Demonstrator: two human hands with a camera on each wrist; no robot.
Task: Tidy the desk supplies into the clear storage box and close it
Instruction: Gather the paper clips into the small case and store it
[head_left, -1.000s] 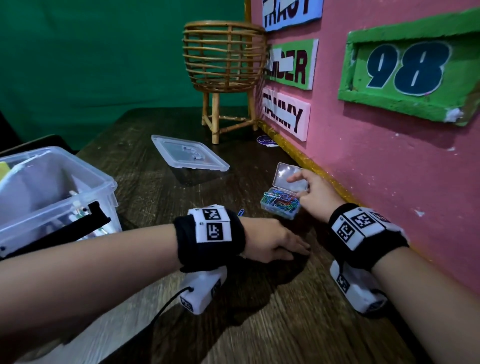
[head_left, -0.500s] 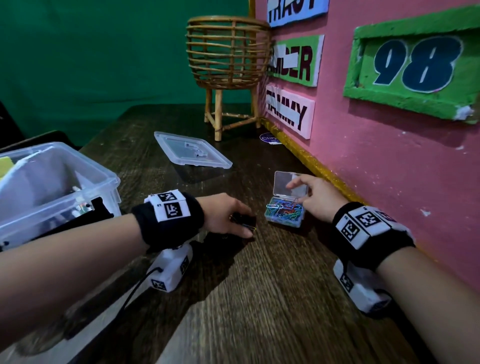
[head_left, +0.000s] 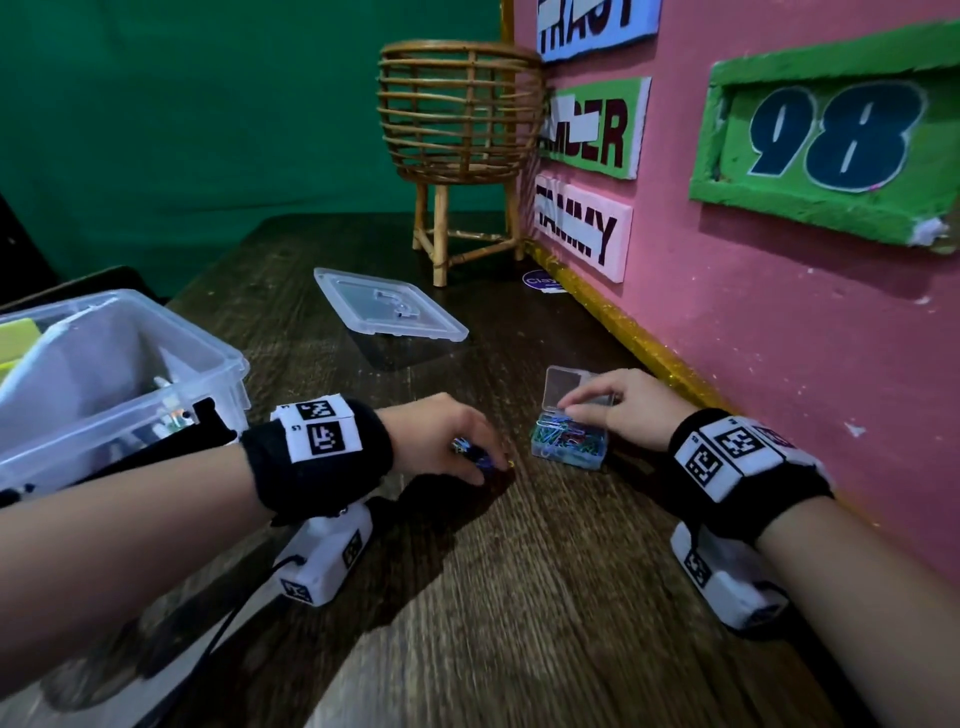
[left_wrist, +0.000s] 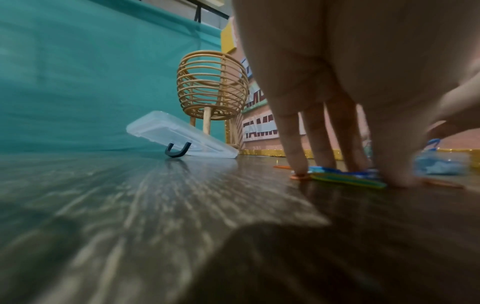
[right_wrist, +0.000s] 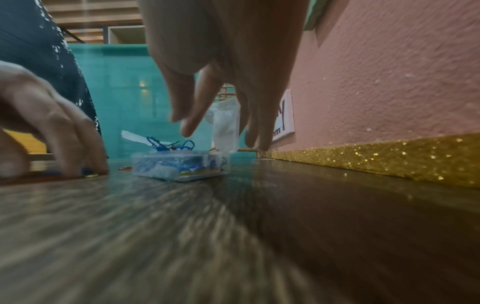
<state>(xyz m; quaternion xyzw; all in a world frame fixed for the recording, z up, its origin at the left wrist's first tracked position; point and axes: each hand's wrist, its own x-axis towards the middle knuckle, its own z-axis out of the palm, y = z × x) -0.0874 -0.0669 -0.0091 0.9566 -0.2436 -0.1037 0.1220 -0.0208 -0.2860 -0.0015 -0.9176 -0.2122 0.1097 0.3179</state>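
Note:
A small clear case (head_left: 569, 444) full of coloured paper clips sits on the wooden desk, its hinged lid (head_left: 563, 384) standing up. My right hand (head_left: 576, 410) reaches over it, fingertips touching the lid's front edge; in the right wrist view the hand (right_wrist: 207, 131) hangs over the case (right_wrist: 179, 166) with straight fingers. Just left of the case, my left hand (head_left: 485, 465) presses its fingertips on loose coloured paper clips (head_left: 475, 453) lying on the desk. The left wrist view shows the clips (left_wrist: 345, 178) under straight fingers, thumb lifted. The clear storage box (head_left: 208, 338) stands open at far left.
The storage box's flat lid (head_left: 389, 306) lies further back on the desk, one edge raised. A wicker basket on legs (head_left: 457, 114) stands in the far corner. A pink wall (head_left: 779, 312) with a gold glitter strip (right_wrist: 376, 162) runs close along the right.
My left hand has pulled back to the left from in front of the case and now rests on the loose clips. My right hand has stayed at the case's lid.

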